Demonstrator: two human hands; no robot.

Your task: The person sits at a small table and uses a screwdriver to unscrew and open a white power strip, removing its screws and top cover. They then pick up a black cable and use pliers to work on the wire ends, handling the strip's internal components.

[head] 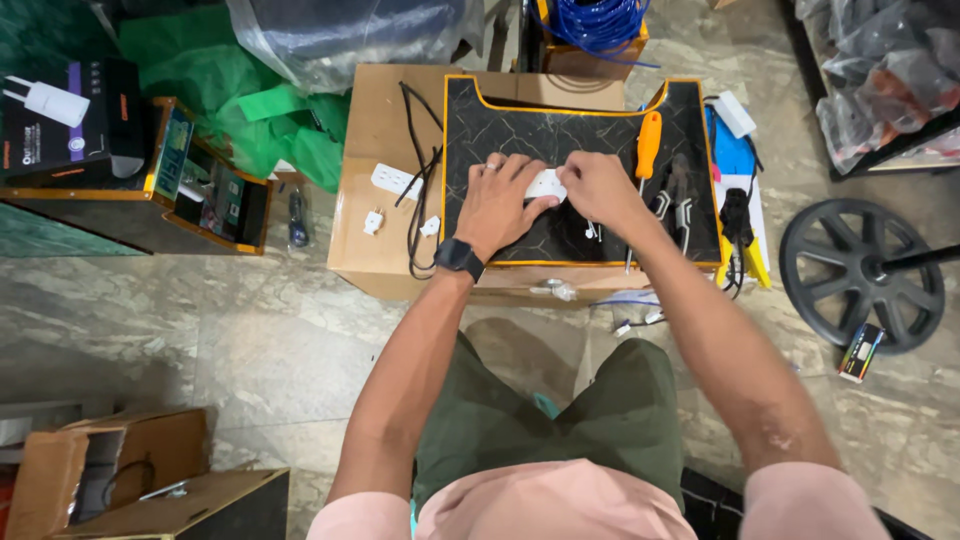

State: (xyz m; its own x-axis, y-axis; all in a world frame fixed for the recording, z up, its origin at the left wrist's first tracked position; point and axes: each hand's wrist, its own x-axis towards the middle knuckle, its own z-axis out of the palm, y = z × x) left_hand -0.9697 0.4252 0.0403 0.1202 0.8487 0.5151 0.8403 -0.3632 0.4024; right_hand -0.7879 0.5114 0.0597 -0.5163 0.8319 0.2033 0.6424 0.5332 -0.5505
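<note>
Hands, left hand (497,205) and right hand (594,188), both pinch a small white plug (545,184), likely light, rigid plastic, best gripped by its ends.

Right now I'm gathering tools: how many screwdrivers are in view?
1: an orange-handled screwdriver lies on the black marble-pattern board, just beside the right hand. Others may be hidden in the clutter.

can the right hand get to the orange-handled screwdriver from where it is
Probably yes. The screwdriver lies on the black board just beside the right hand, with nothing between them, though that hand's fingers are on the small white part.
</note>
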